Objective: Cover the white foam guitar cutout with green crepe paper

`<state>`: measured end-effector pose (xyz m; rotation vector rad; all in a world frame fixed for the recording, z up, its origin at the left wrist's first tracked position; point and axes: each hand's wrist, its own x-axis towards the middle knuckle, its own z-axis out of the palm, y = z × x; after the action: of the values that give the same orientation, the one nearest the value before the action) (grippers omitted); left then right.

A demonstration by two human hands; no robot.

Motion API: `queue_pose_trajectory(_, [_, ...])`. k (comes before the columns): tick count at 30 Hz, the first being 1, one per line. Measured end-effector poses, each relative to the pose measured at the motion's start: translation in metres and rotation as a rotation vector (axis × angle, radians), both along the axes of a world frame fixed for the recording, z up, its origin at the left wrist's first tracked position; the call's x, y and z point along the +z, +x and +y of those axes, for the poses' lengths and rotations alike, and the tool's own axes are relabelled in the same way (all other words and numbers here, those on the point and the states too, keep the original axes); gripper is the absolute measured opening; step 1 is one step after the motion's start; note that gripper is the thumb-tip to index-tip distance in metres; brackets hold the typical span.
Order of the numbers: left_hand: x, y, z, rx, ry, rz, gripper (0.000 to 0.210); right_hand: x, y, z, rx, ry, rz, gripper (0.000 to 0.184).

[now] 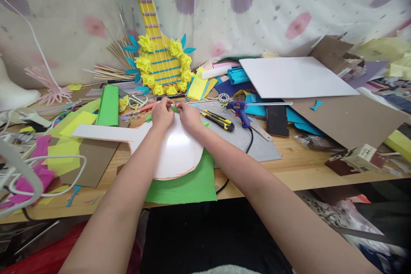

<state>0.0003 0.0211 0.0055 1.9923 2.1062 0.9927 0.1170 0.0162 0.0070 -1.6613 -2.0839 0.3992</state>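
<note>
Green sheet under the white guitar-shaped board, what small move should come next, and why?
Perhaps press the green sheet against the far edge of the white guitar-shaped board: your left hand and right hand are close together there, with green showing beside them.

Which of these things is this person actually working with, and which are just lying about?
In the job:
White guitar-shaped board, left hand and right hand at its far edge
Green sheet, beneath the board
Probably glue gun and utility knife, near the right hand

Seemingly just lying about:
Black phone
White rectangular panel
Magenta paper
</note>
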Motion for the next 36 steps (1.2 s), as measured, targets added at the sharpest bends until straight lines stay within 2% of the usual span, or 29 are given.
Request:
queue_pose_trajectory(13, [0.001, 0.0, 0.0, 0.043, -0.018, -0.109, 0.031, -0.004, 0.001, 0.001, 0.067, 0.013, 0.074, 0.03])
queue_pose_trajectory(25, [0.003, 0.0, -0.001, 0.049, -0.011, -0.181, 0.048, -0.003, 0.004, -0.006, 0.089, 0.047, 0.034, 0.032])
queue_pose_trajectory(31, [0.01, 0.004, -0.001, 0.067, -0.128, -0.06, 0.037, -0.004, 0.004, -0.006, 0.111, 0.085, 0.004, 0.032])
queue_pose_trajectory(36, [0.011, 0.006, 0.0, 0.13, -0.109, -0.048, 0.037, 0.0, 0.004, -0.011, 0.102, 0.091, 0.082, 0.031])
